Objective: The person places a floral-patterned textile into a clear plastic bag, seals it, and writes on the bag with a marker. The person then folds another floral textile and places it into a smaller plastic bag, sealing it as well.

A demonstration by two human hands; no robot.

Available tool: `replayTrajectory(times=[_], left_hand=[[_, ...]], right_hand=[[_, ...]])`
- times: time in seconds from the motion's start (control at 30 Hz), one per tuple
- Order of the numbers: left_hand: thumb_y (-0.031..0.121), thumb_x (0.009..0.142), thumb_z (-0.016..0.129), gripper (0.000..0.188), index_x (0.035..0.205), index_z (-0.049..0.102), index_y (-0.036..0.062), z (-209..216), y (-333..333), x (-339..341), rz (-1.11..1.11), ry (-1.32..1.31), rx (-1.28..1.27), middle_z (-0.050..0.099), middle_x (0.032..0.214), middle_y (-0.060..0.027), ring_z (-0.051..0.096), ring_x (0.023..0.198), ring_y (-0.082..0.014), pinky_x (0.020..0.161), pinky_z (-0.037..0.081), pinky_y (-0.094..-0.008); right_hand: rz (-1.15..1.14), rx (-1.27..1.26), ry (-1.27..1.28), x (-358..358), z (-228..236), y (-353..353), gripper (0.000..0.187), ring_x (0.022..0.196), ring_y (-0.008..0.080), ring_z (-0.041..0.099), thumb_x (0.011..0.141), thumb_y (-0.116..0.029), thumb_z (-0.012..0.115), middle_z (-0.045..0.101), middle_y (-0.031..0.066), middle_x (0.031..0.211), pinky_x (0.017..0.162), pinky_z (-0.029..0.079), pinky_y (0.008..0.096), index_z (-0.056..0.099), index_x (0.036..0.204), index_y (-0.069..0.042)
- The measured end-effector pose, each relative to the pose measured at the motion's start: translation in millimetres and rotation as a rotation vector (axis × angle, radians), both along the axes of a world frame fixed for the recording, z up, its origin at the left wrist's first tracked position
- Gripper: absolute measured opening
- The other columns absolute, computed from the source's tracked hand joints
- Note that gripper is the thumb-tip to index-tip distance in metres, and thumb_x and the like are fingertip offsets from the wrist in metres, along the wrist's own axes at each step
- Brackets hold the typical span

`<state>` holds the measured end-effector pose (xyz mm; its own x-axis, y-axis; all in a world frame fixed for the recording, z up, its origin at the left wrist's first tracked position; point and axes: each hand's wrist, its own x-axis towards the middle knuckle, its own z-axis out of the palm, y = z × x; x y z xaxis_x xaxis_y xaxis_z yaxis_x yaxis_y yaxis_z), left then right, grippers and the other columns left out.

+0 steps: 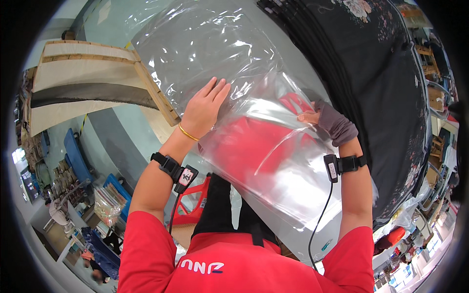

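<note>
Clear plastic film is spread over the table, wrinkled and shiny at the far side. My left hand lies on it palm down, fingers stretched out and holding nothing. A smoother clear plastic sheet lies nearer me, its front part blurred and bright. My right hand, in a grey fingerless cover, has its thumb bent over this sheet at the right edge and grips it; the other fingers are partly hidden. A red patch shows in the sheet; whether it is a reflection I cannot tell.
Dark fabric with a flower pattern covers the right side, its layered folds beside the film. At left, a wooden frame with pale cloth reaches the table edge. A red plastic stool stands below, by my legs. Blue racks are farther left.
</note>
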<state>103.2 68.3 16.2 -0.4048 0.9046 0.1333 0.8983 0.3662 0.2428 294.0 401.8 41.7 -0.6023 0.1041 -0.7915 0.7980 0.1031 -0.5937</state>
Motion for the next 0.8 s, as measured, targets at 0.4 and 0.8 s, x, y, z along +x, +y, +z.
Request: replayTrajectory(times=[0.4,0.8], left_hand=[[-0.004,0.084,0.061,0.048,0.132,0.060,0.0027,-11.1,-26.2,18.5,0.038,-0.072,0.099,0.058,0.143,-0.0126,0.051,0.138,-0.0314,0.113,0.046,-0.0401],[0.007,0.088,0.072,0.012,0.097,0.065,0.0032,-23.4,-64.3,29.8,0.798,-0.493,0.311,0.067,0.086,-0.0078,0.066,0.071,-0.0200,0.065,0.052,-0.0316]], right_hand=[[-0.180,-0.015,0.155,-22.5,-7.3,-12.5,0.039,0.067,0.0091,0.052,0.080,-0.036,0.086,0.062,0.0007,0.078,0.057,0.038,0.0294,0.068,0.086,-0.002],[-0.262,0.096,0.165,-9.2,-19.3,-8.4,0.031,0.070,0.0085,0.056,0.085,-0.027,0.085,0.066,0.0005,0.080,0.066,0.045,0.0257,0.072,0.090,0.001]])
